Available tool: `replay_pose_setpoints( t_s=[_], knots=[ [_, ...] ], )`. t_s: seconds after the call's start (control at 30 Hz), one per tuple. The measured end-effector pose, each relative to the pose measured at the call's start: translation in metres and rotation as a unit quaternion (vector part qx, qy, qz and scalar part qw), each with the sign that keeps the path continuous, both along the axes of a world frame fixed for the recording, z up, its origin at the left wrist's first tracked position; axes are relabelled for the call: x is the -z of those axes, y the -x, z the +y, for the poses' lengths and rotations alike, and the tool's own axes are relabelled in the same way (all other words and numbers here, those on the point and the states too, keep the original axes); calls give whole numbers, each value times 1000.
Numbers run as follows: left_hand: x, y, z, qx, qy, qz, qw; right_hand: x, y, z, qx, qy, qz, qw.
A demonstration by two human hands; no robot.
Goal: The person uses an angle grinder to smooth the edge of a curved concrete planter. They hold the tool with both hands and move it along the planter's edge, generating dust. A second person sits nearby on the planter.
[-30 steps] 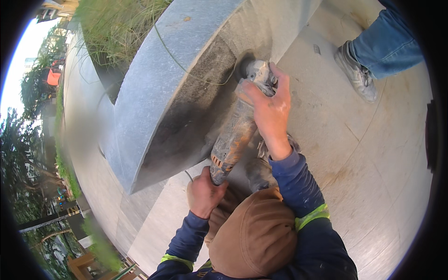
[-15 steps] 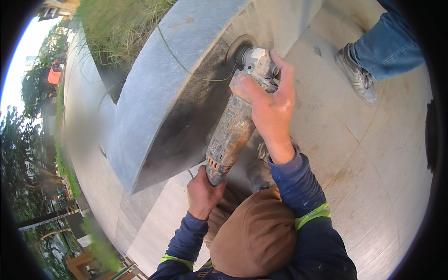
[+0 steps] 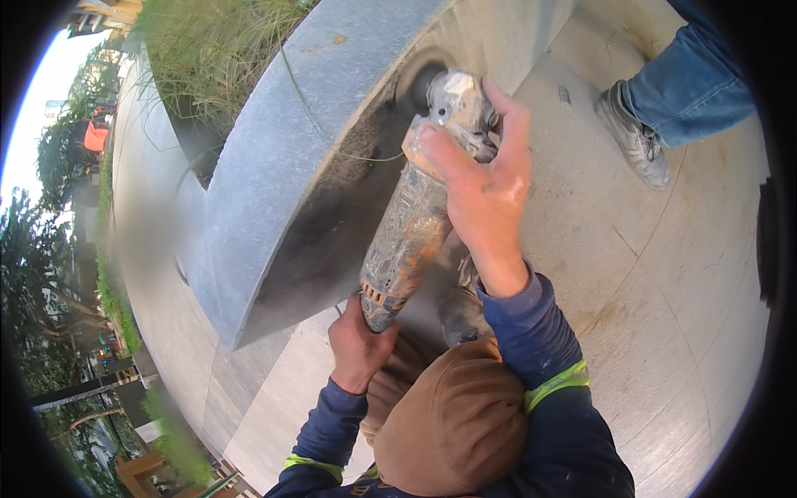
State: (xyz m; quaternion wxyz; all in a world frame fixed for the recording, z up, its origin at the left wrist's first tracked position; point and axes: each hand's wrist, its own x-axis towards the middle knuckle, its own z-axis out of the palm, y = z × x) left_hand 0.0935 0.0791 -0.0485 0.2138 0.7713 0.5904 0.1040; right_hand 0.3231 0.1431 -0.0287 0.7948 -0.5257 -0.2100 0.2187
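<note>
Holding grinder point(image 3: 405, 228), front point(image 3: 458, 98) between right thumb point(image 3: 448, 156) and fingers point(image 3: 514, 116).

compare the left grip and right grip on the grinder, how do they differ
Place: the left grip holds the rear end of the grinder, while the right grip holds its head, near the disc.
Pose: the left grip is bunched at the narrow tail, whereas the right grip spreads thumb and fingers across the head.
Shared: both are bare and emerge from dark blue sleeves.
</note>
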Motion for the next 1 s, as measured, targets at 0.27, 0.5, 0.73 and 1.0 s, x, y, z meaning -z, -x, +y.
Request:
replay_pose_setpoints(
  t_s=[0.27,0.5,0.73,1.0],
  knots=[
    [9,15,-4,-17,93,88,992,27,11,-2,4,84,25,996],
    [6,12,-4,-7,77,66,995,28,6,1,31,88,-61,994],
    [-3,2,2,18,4,-16,1000,-2,-4,3,21,8,-66,998],
    [-1,3,2,6,13,-1,1000,4,-1,3,23,21,-53,998]
  ],
)
